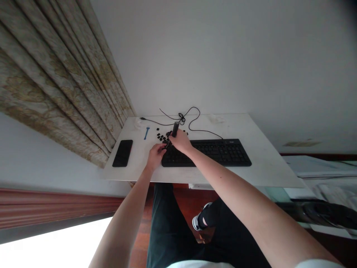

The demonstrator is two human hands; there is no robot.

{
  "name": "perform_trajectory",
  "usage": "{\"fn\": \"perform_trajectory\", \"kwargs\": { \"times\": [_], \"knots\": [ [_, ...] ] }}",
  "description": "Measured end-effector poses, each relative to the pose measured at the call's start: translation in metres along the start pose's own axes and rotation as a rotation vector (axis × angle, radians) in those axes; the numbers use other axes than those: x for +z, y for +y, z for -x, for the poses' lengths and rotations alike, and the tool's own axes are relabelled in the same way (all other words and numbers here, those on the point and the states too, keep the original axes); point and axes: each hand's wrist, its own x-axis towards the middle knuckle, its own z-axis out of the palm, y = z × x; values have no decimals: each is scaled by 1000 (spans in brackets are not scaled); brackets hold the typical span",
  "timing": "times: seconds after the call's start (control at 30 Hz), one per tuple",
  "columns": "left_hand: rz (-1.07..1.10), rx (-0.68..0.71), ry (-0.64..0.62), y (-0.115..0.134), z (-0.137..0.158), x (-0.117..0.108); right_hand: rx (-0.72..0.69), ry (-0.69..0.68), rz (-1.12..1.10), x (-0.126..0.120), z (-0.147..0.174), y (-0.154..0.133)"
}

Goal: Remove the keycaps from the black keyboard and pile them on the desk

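Note:
My right hand (181, 142) is closed round the dark handle of a screwdriver (175, 129). Its thin shaft slants down and left to the upper left corner of a black keyboard (223, 152). At that corner my left hand (156, 155) has its thumb and fingers drawn together near the shaft's tip; whatever lies between them is too small to make out. Loose black keycaps (161, 137) are scattered on the table just behind both hands, some of them hidden by my right hand. My right forearm passes over the keyboard's front edge.
A black phone (122, 153) lies on the white table (267, 163) at the left. Behind it is a small blue tool (146, 133). The keyboard's black cable (199, 121) loops along the back, near the wall. A patterned curtain (69, 67) hangs at the left.

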Motion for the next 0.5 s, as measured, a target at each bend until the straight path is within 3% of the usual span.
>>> {"fn": "perform_trajectory", "kwargs": {
  "times": [0.13,0.37,0.43,0.5],
  "knots": [
    [49,-69,136,-4,-1,-1,56,249,-364,-41,13,51],
    [-28,-86,190,-2,-4,3,171,776,-642,-163,57,180],
    [-46,-94,202,0,-4,5,212,855,-693,-183,73,209],
    [-62,-111,220,2,-4,6,260,845,-747,-190,85,228]
  ]
}}
